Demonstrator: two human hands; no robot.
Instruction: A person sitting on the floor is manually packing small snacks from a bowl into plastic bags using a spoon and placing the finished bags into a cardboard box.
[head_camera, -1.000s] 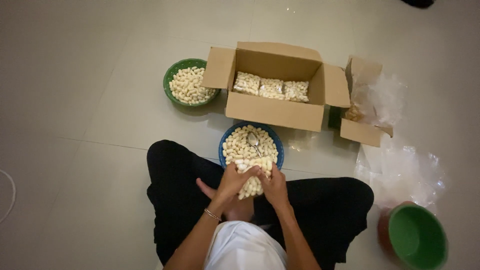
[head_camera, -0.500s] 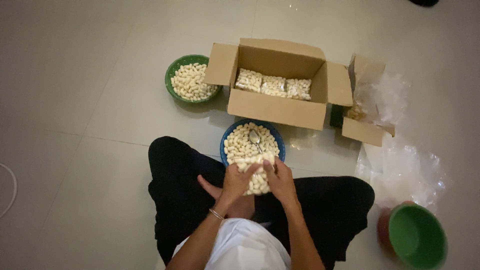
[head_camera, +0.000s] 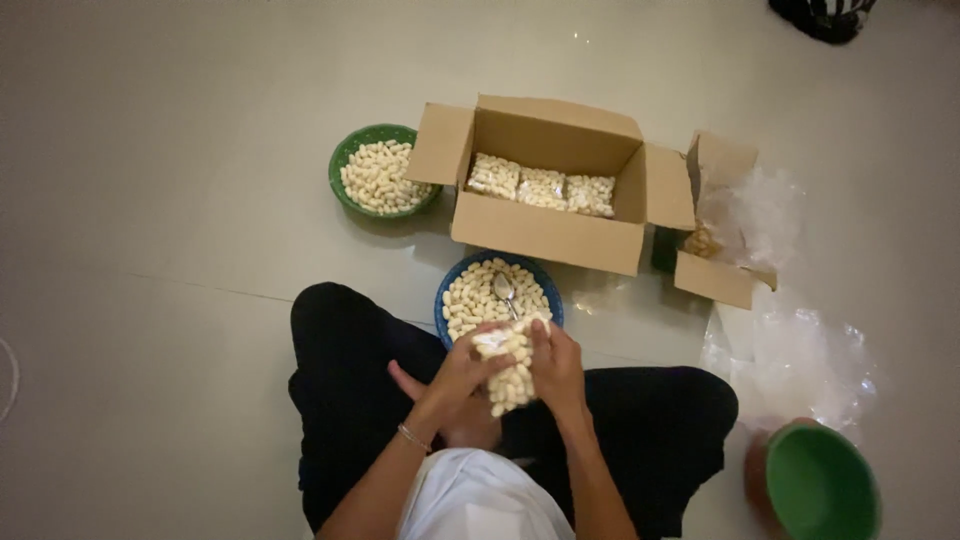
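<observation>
My left hand and right hand both clasp a clear bag of pale puffs, just before the blue basket.

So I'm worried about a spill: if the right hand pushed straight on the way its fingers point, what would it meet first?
Probably the blue basket of pale pellets, just beyond the small bag that the right hand grips; depth is uncertain.

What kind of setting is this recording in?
Probably a home floor used for hand-packing snacks: pale tiled floor, an open cardboard box of filled bags, and baskets of loose snacks.
</observation>
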